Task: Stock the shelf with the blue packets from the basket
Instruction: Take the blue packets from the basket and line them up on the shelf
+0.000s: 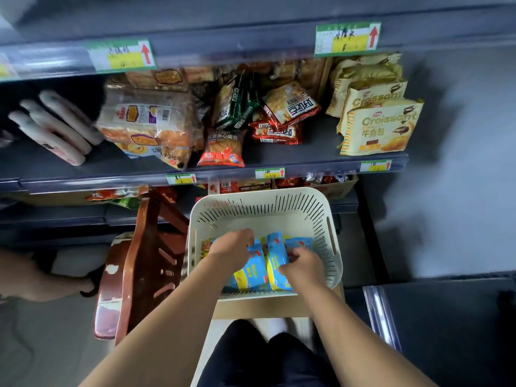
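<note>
Both hands [233, 248] grip blue packets [251, 270].

Under my left hand [233, 248] and right hand [303, 265] the blue packets [251, 272] are glossy, crinkled film. Around my fingers the basket [282, 203] is matt cream plastic, slotted. Left of my left hand the chair [139, 255] is lacquered reddish wood, chipped. Beyond my fingertips the shelf [307, 155] looks smooth dark painted metal.

Two bare forearms, no sleeves in view, no watch or rings seen. Left hand [233, 248] and right hand [303, 265] ungloved. Dark, near-black trousers [268, 358] cover both legs at bottom edge.
</note>
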Motion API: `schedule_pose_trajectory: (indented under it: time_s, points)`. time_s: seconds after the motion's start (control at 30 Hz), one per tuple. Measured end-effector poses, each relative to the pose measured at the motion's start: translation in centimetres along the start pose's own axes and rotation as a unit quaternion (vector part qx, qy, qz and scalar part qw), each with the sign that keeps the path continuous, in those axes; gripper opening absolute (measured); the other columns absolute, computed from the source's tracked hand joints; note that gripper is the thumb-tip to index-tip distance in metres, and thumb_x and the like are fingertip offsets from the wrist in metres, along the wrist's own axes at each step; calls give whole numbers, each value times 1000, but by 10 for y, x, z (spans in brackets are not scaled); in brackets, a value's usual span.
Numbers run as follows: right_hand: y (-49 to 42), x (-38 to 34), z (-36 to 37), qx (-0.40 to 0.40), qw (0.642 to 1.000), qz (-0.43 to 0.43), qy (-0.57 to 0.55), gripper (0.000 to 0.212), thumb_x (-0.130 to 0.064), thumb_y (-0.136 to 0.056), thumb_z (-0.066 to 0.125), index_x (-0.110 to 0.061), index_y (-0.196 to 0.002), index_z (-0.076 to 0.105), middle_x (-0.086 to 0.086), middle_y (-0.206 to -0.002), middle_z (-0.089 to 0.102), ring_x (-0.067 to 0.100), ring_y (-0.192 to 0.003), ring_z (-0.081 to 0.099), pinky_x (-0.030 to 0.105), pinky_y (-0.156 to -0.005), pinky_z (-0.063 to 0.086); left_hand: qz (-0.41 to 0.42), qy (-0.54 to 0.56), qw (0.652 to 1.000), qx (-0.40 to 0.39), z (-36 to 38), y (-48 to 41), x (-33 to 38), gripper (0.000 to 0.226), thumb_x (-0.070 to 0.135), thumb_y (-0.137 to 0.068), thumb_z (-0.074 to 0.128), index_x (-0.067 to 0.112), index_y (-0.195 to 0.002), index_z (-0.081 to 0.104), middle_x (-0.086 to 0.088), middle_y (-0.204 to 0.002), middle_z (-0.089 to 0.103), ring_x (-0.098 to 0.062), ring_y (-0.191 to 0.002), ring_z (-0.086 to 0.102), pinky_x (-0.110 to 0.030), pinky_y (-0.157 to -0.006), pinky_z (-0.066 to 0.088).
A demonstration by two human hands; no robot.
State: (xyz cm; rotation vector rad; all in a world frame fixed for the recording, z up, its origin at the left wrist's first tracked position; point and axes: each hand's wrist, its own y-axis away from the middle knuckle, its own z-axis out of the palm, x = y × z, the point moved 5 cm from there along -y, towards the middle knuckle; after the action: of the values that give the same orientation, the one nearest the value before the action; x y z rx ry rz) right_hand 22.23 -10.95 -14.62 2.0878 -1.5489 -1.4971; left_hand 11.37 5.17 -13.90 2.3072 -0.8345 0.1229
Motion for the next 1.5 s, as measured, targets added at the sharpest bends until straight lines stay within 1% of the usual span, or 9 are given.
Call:
schedule_pose_trajectory:
  time_s: [0.1,0.23,0.37,0.47,0.73,0.97,1.13,1.3,1.5]
  points:
    - [9,-10,-20,30,986,20,-160,15,-8,-76,76,-20,-69,70,-8,-55,62,21,-65,59,28,-55,41,-14,108,993,54,-16,11,-7,18,26,-87,74,20,-99,61,-1,-90,64,-33,-91,64,-38,-74,51]
    - [35,-41,-52,18,902,31,-431,15,-8,-92,74,-24,-93,75,-5,-82,79,19,-79,75,35,-72,60,-46,244,951,183,-51,45,-14,24,23,-95,68,23,-118,68,2,-94,68,-19,-76,63,-31,-62,47]
    - [68,-74,-73,-2,870,-33,-493,17,-19,-96,72,-26,-111,75,5,-110,79,27,-97,77,49,-86,62,-34,412,876,249,-83,85,-20,5,22,-96,68,26,-98,70,0,-86,73,-21,-73,70,-42,-63,57]
    - [98,-92,-76,-17,866,-85,-493,21,-10,-93,73,-27,-103,75,8,-107,79,28,-92,77,48,-80,63,8,497,832,247,-109,114,-18,5,17,-98,68,22,-99,71,3,-88,73,-7,-68,69,-21,-51,54]
    - [190,-93,-76,79,882,-152,-438,42,7,-79,78,-27,-103,75,8,-107,79,33,-97,76,53,-87,62,125,500,837,183,-141,175,-12,5,19,-97,70,21,-100,74,5,-89,77,-7,-71,73,-17,-52,52]
    - [288,-65,-111,207,782,-177,-560,25,4,-88,72,-5,-112,71,17,-110,77,34,-103,74,46,-88,61,220,528,817,72,-139,224,45,5,15,-94,73,17,-97,76,-9,-95,79,-32,-88,76,-48,-80,63]
    - [363,-34,-155,309,721,-210,-584,13,-5,-88,73,-11,-99,76,15,-107,78,32,-101,74,57,-99,52,312,545,779,-14,-126,266,131,13,7,-94,70,0,-105,71,-22,-102,75,-29,-82,73,-38,-74,64]
    - [445,24,-208,402,667,-215,-589,15,-2,-93,69,-10,-104,76,15,-110,78,29,-99,74,56,-98,54,397,500,765,-80,-99,323,232,27,4,-92,71,21,-71,69,-7,-82,71,-20,-71,69,-27,-61,59]
    - [551,117,-271,525,592,-222,-570,16,-1,-92,68,-9,-102,77,16,-111,77,29,-101,74,41,-84,57,473,438,749,-154,-41,423,350,8,2,-91,70,3,-99,72,-15,-94,79,-27,-81,76,-32,-68,63]
